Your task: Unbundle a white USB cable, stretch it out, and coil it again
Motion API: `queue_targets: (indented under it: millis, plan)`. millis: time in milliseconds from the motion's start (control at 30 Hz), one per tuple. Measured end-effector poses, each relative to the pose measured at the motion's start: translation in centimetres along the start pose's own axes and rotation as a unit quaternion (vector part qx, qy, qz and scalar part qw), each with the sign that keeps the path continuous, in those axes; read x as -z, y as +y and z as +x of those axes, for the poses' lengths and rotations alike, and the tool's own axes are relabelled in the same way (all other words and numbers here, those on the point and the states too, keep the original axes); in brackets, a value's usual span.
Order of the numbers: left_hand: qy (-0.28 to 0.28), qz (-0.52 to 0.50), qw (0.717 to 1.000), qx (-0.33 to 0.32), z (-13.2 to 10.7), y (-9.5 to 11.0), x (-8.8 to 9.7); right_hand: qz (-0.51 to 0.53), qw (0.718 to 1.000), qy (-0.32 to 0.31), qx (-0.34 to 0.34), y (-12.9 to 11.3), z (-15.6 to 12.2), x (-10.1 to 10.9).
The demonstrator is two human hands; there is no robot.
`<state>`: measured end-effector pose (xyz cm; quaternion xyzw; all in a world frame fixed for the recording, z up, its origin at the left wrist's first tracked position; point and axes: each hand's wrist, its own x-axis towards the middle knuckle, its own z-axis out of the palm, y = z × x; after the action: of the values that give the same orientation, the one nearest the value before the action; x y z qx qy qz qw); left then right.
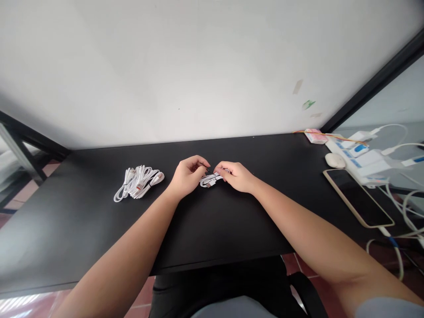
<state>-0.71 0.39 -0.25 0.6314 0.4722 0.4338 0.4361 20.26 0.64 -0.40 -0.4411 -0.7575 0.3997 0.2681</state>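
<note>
I hold both hands close together, not touching. My left hand (188, 176) pinches a black tie (209, 169); my right hand (239, 177) grips the right end of the coiled white cable (208, 180), positioned directly between them. The black desk (225, 225) extends below. Left of my left hand lies a cable pile (137, 182). Well right of my right hand lies a smartphone (357, 197); beyond it, a power strip (347, 154).

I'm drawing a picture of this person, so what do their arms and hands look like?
The left hand and right hand are bare, without gloves. No watch shows on either wrist. A plain, pale grey sleeve shows by the right elbow; the left sleeve is out of view.
</note>
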Motion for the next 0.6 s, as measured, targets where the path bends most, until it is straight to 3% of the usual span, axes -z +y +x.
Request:
queue_targets:
  millis: [267, 600]
  plan:
    - [-0.097, -0.049, 0.994, -0.018, 0.0, 0.1, 1.5, 0.051, 0.998, -0.031, -0.008, 0.3, 0.0, 0.2]
    - [-0.085, 0.016, 0.996, -0.029, -0.1, 0.0, 2.2, 0.055, 0.998, -0.031, -0.008, 0.2, -0.1, 0.3]
